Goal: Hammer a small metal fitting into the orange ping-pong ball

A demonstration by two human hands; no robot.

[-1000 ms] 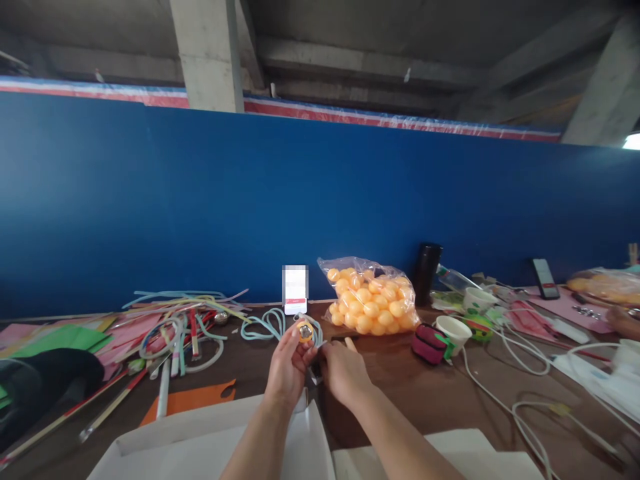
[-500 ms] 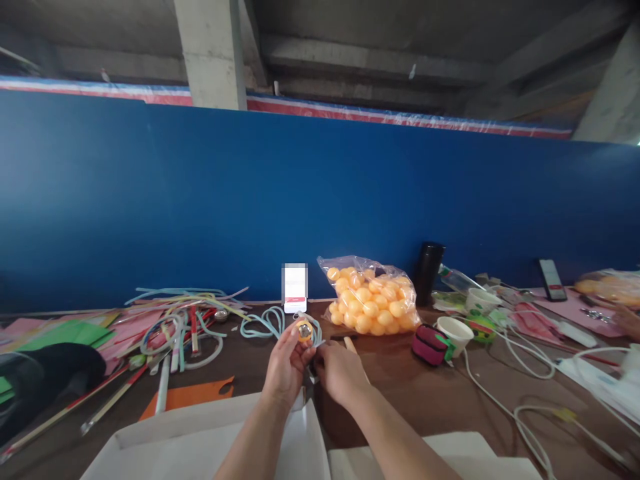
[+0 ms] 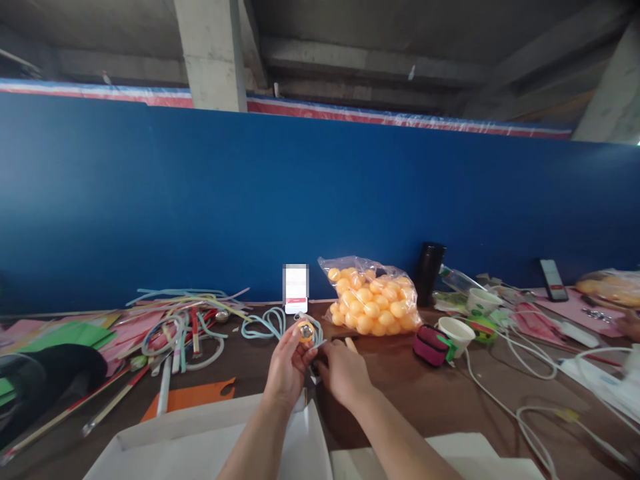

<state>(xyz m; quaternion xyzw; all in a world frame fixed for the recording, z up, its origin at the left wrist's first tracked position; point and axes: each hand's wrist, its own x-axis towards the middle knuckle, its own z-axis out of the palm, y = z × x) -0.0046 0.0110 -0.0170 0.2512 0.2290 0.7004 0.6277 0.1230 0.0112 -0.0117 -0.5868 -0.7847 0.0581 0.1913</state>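
My left hand (image 3: 287, 363) is closed round a small orange ball (image 3: 305, 331), held up between thumb and fingers. A shiny silver round piece, perhaps a bell, shows in the ball's face. My right hand (image 3: 345, 370) is just right of it, with fingers bent together and their tips near the ball. A thin pale strip (image 3: 319, 345) shows between the two hands; what the right fingers pinch is mostly hidden. Behind the hands lie coiled light-blue tubes (image 3: 265, 325) and an upright phone (image 3: 296, 290).
A clear bag of orange balls (image 3: 370, 300) stands behind my right hand. A white box lid (image 3: 200, 433) lies in front on the left. Right are a maroon pouch (image 3: 430, 345), a paper cup (image 3: 456, 333) and cables. Papers and tubes (image 3: 185, 333) pile up left.
My right hand has turned slightly, and its fingers sit a little differently beside the ball. My left hand keeps its hold. The whole view has shifted slightly.
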